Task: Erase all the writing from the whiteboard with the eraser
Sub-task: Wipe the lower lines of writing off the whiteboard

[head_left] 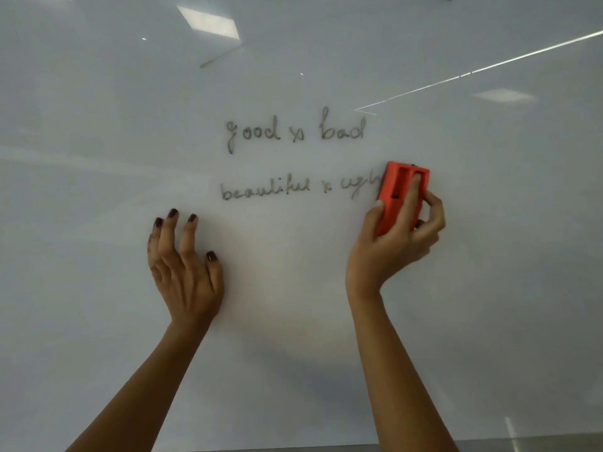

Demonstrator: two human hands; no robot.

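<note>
A glossy whiteboard (293,288) fills the view. Two lines of dark cursive are on it: "good x bad" (295,131) above and "beautiful x ugly" (298,188) below. My right hand (396,243) grips an orange-red eraser (399,197), which is pressed on the board at the right end of the lower line and covers its last letter. My left hand (186,259) is raised near the board below and left of the writing, fingers spread, holding nothing.
Ceiling lights reflect in the board at the top left (208,22) and right (504,95). The board's bottom edge (326,446) runs along the frame's base. Faint marks show at the very top edge.
</note>
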